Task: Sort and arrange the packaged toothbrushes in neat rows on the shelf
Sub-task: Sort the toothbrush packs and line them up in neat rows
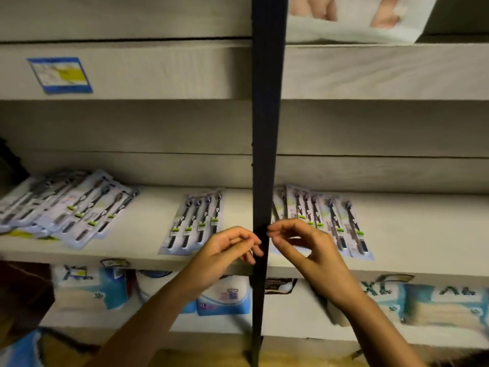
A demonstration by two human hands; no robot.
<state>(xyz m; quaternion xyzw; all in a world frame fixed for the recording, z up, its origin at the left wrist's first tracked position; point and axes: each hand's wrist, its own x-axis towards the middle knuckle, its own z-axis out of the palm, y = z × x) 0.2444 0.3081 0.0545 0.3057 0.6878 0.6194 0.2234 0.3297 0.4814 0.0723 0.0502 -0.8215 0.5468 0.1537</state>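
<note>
1. Take the dark post [266, 128] as your landmark; it runs from top to bottom through the middle of the view, in front of the shelf [143, 250].
2. Your left hand [225, 247] is just left of the post at the shelf's front edge. Its fingers [248, 238] are curled, with the tips drawn close together beside the post. You cannot tell whether they pinch anything.
3. Your right hand [307, 250] is just right of the post at the same height. Its fingers [280, 230] are bent and loosely gathered, the tips almost at the post. No pack is clearly held between them.
4. One toothbrush pack [195, 221] lies flat on the shelf left of the post, with its lower right corner just beside your left fingers.
5. A row of packs [322, 221] lies right of the post, overlapping side by side. Your right hand covers the row's lower left part, and its fingertips sit over the packs nearest the post.
6. A loose pile of packs [66, 205] lies far left of the post, tilted and overlapping, well apart from both hands.
7. Below the shelf, on both sides of the post, blue and white bags [225, 298] stand in a row.
8. Above, left of the post, a blue label [59, 74] sticks to the edge of a higher shelf.
</note>
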